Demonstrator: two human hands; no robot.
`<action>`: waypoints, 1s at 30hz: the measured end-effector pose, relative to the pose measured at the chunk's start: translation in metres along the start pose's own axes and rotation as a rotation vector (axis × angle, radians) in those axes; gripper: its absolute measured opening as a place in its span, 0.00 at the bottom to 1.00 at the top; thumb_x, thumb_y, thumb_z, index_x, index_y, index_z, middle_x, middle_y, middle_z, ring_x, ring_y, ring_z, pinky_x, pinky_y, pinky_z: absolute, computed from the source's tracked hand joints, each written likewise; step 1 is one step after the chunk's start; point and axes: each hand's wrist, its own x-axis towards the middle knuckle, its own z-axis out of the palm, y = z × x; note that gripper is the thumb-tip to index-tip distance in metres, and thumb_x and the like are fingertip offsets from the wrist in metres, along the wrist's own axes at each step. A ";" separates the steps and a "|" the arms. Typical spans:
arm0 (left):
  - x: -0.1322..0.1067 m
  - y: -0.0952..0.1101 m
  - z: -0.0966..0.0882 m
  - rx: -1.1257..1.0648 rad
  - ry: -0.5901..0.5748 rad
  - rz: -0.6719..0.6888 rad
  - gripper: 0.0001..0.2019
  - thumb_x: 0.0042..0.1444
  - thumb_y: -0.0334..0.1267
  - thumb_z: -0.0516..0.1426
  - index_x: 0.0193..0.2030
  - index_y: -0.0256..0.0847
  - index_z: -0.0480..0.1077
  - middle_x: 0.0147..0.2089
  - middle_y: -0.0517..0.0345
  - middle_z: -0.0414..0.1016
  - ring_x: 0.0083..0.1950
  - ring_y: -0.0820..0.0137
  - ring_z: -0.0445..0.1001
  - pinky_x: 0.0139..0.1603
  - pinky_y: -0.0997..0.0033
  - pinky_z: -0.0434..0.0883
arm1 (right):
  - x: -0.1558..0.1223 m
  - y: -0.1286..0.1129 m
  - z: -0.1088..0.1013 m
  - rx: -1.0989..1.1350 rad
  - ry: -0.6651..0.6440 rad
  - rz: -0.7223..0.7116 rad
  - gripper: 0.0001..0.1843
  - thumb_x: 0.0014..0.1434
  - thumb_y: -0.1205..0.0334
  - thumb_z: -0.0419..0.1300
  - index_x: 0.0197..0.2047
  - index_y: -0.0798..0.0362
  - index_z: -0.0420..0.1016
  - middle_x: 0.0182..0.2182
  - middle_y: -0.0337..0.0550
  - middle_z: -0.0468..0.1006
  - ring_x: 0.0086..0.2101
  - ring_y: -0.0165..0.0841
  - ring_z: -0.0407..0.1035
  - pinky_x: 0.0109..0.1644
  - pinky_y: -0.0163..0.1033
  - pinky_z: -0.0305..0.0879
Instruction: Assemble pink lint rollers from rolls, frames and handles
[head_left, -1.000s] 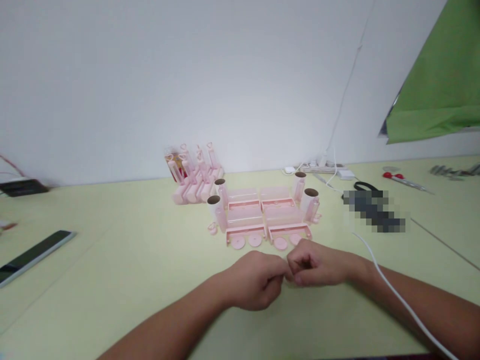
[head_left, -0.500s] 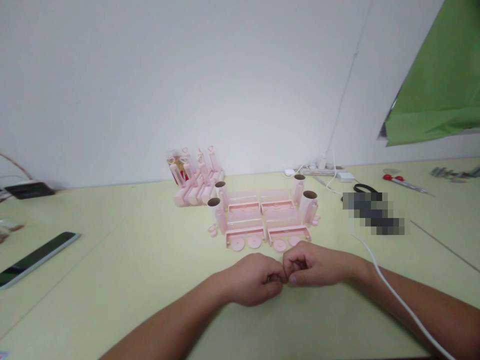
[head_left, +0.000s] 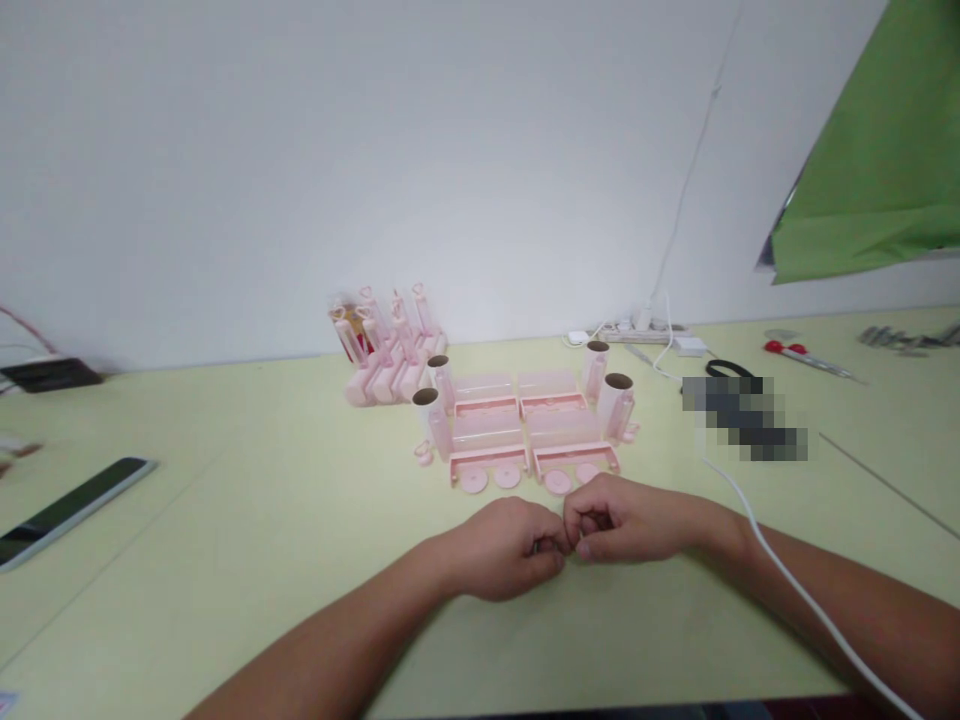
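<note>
My left hand rests on the table with its fingers curled in. Its knuckles touch my right hand, which is loosely closed in the same way. No object shows in either hand. Just beyond them lie flat pink discs, one partly covered by my right hand. Behind the discs are pink open trays with clear, curved covers. White rolls with brown cardboard cores stand upright at both sides, beside narrow pink tubes. A small pink piece with a loop lies at the left.
Several pink pieces with upright handles stand together near the wall. A phone lies at the left. At the right are a power strip, a black band and a red-ended tool. A white cable crosses my right forearm.
The whole view has shifted slightly, so the scene sits a little higher. Both hands keep the same closed pose, touching each other.
</note>
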 end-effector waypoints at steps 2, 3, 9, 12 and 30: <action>0.000 0.001 0.000 -0.008 0.001 0.004 0.03 0.53 0.29 0.54 0.30 0.39 0.67 0.28 0.62 0.68 0.28 0.75 0.63 0.31 0.77 0.59 | 0.000 0.000 0.000 0.002 -0.004 0.005 0.09 0.60 0.58 0.61 0.36 0.56 0.73 0.23 0.31 0.64 0.23 0.23 0.56 0.25 0.29 0.50; 0.000 0.001 -0.001 -0.012 0.000 0.006 0.02 0.53 0.30 0.54 0.31 0.39 0.67 0.28 0.62 0.68 0.28 0.75 0.63 0.31 0.77 0.59 | 0.000 0.000 0.000 0.003 -0.007 0.005 0.09 0.60 0.57 0.61 0.37 0.56 0.73 0.23 0.32 0.64 0.23 0.24 0.56 0.25 0.29 0.50; 0.000 0.000 0.000 -0.019 0.008 0.012 0.03 0.53 0.30 0.54 0.30 0.39 0.66 0.28 0.63 0.67 0.28 0.76 0.62 0.30 0.77 0.58 | 0.000 -0.001 0.000 0.025 -0.008 0.009 0.09 0.60 0.58 0.61 0.36 0.56 0.73 0.22 0.31 0.64 0.23 0.23 0.56 0.25 0.29 0.50; 0.000 -0.001 0.001 -0.019 0.001 0.005 0.02 0.53 0.30 0.55 0.30 0.39 0.66 0.28 0.63 0.68 0.28 0.76 0.63 0.31 0.77 0.58 | 0.000 -0.001 0.000 0.029 -0.014 0.031 0.09 0.60 0.58 0.61 0.37 0.56 0.73 0.22 0.31 0.64 0.23 0.23 0.56 0.25 0.29 0.49; 0.000 -0.004 0.003 -0.025 0.013 0.004 0.02 0.54 0.30 0.55 0.32 0.40 0.67 0.29 0.64 0.68 0.28 0.76 0.63 0.31 0.77 0.57 | 0.000 -0.001 -0.001 -0.008 -0.012 0.003 0.09 0.60 0.58 0.61 0.37 0.56 0.73 0.23 0.32 0.64 0.24 0.23 0.56 0.26 0.29 0.50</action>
